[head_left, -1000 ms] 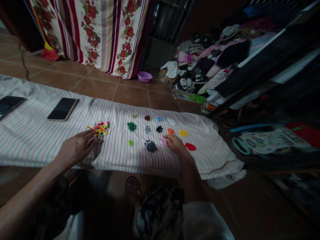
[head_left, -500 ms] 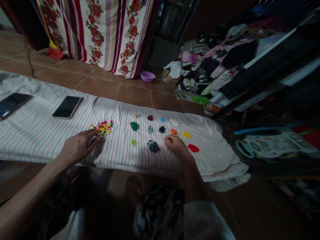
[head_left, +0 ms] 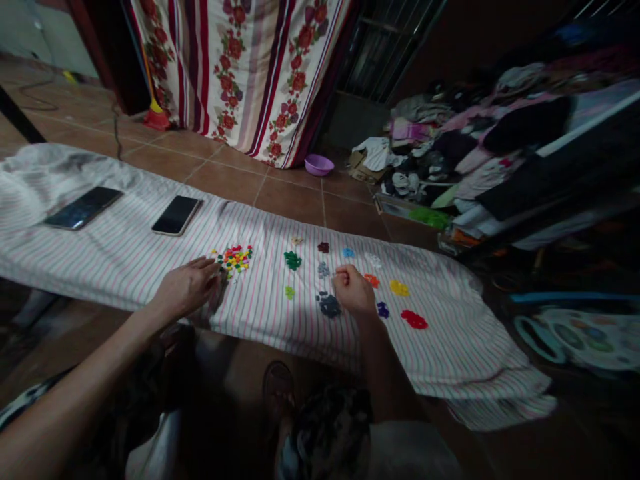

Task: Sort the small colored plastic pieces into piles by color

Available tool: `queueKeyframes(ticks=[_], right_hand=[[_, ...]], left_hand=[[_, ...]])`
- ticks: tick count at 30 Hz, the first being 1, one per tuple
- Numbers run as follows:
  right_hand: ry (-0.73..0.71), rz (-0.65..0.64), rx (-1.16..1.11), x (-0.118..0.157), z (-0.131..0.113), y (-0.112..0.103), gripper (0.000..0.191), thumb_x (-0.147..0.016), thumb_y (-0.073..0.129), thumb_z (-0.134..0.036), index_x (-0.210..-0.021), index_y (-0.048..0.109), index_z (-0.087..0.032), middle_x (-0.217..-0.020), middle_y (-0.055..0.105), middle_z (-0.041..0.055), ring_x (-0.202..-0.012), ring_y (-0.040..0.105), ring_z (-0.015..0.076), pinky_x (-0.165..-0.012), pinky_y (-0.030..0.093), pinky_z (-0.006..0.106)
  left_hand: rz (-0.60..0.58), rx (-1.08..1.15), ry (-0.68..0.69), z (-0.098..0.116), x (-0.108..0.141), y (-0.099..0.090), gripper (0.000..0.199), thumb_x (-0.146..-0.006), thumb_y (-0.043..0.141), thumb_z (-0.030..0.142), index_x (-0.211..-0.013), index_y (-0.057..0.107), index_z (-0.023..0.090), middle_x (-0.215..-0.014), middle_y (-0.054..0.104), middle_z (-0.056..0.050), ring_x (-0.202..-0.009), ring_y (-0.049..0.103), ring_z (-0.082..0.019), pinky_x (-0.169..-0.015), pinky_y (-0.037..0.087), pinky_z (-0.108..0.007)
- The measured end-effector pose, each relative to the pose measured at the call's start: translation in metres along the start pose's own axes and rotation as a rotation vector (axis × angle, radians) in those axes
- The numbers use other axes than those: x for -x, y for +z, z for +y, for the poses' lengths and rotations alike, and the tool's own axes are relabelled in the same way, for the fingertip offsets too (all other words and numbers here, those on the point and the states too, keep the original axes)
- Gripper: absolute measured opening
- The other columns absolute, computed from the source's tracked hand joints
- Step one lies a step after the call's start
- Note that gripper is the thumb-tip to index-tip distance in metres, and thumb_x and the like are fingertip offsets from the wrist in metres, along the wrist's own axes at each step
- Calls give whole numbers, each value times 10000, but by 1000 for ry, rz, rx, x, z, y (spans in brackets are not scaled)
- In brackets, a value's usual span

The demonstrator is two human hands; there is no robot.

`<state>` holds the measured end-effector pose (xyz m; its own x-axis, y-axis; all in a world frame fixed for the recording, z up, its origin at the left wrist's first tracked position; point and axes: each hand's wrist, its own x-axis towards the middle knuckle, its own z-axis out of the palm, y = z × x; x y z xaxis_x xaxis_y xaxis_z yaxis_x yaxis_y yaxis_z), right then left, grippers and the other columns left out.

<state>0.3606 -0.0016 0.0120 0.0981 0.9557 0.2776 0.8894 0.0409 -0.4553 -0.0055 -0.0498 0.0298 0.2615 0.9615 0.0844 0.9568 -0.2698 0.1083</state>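
My left hand (head_left: 187,288) rests beside the mixed pile of small coloured pieces (head_left: 237,259), its fingers at the pile's left edge. Closed over the striped cloth, my right hand (head_left: 353,288) is between the grey pieces (head_left: 323,269) and the orange pieces (head_left: 371,280); anything in its fingers is too small to make out. Single-colour heaps lie around it: dark grey (head_left: 330,306), purple (head_left: 383,310), red (head_left: 415,319), yellow (head_left: 399,287), light blue (head_left: 349,253) and brown (head_left: 323,247). Dark green (head_left: 293,261) and light green pieces (head_left: 290,292) lie between my hands.
Two phones (head_left: 177,215) (head_left: 84,207) lie on the left of the striped cloth (head_left: 270,300). On the floor beyond are a purple basin (head_left: 319,165) and a red broom (head_left: 157,117). Clothes (head_left: 465,147) are heaped at the back right.
The view has shifted left, so the cloth and heaps appear further right. My right hand has moved left relative to the heaps, uncovering the purple pieces. My left hand stays by the mixed pile.
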Motion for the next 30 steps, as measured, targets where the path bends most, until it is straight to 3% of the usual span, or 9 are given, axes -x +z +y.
queueKeyframes(ticks=[3, 7, 10, 12, 16, 20, 26, 30], right_hand=[[-120, -49, -123, -3, -35, 17, 180, -780, 476, -214, -873, 627, -184, -759, 635, 30, -675, 560, 150, -698, 428, 259], [-319, -140, -196, -4, -76, 43, 159, -801, 479, -167, -855, 626, -190, -788, 605, 29, -742, 560, 153, -731, 432, 263], [-427, -251, -220, -3, -99, 62, 163, -823, 484, -132, -866, 632, -189, -819, 590, 31, -772, 562, 146, -745, 430, 255], [-459, -309, -217, -3, -111, 74, 161, -834, 496, -121, -879, 636, -186, -839, 588, 31, -787, 562, 143, -763, 428, 255], [-457, -367, -155, -4, -130, 91, 175, -852, 511, -129, -943, 646, -195, -901, 594, 38, -830, 562, 149, -789, 423, 266], [-432, -398, -113, -5, -144, 100, 188, -859, 522, -143, -995, 636, -205, -951, 601, 44, -840, 572, 150, -797, 428, 269], [-427, -376, -134, -6, -154, 105, 155, -847, 510, -144, -942, 620, -198, -895, 600, 43, -822, 569, 158, -780, 438, 274], [-505, -351, -197, -5, -157, 103, 154, -841, 496, -135, -908, 625, -188, -842, 571, 32, -774, 553, 153, -755, 438, 269]], left_hand=[[-33, -1, 57, -2, 0, 0, 319, -911, 369, 256, -1042, 644, 162, -1135, 678, -124, -1131, 597, -238, -992, 481, -393], [-76, 34, 215, -7, 3, 6, 260, -894, 433, 194, -1025, 651, 145, -1113, 673, -124, -1130, 592, -204, -1137, 337, -391], [-129, 9, 214, -11, 10, 12, 301, -872, 500, 221, -1129, 621, 124, -1238, 616, -162, -1252, 506, -263, -1143, 318, -440], [-177, 5, 149, -13, 15, 14, 447, -844, 566, 285, -1266, 549, 137, -1380, 519, -177, -1351, 388, -329, -1109, 351, -487], [-278, 22, 55, -11, 24, 17, 646, -860, 551, 451, -1420, 403, 166, -1527, 344, -169, -1428, 207, -386, -1101, 315, -552], [-240, 25, 42, -7, 28, 22, 702, -901, 376, 594, -1440, 378, 144, -1546, 285, -177, -1439, 168, -371, -1120, 263, -573], [-188, 39, 54, -10, 31, 25, 649, -922, 354, 557, -1432, 397, 157, -1533, 320, -172, -1428, 217, -358, -1121, 286, -543], [-191, 37, 82, -16, 34, 25, 627, -929, 377, 511, -1425, 396, 128, -1525, 321, -205, -1420, 247, -354, -1115, 306, -516]])
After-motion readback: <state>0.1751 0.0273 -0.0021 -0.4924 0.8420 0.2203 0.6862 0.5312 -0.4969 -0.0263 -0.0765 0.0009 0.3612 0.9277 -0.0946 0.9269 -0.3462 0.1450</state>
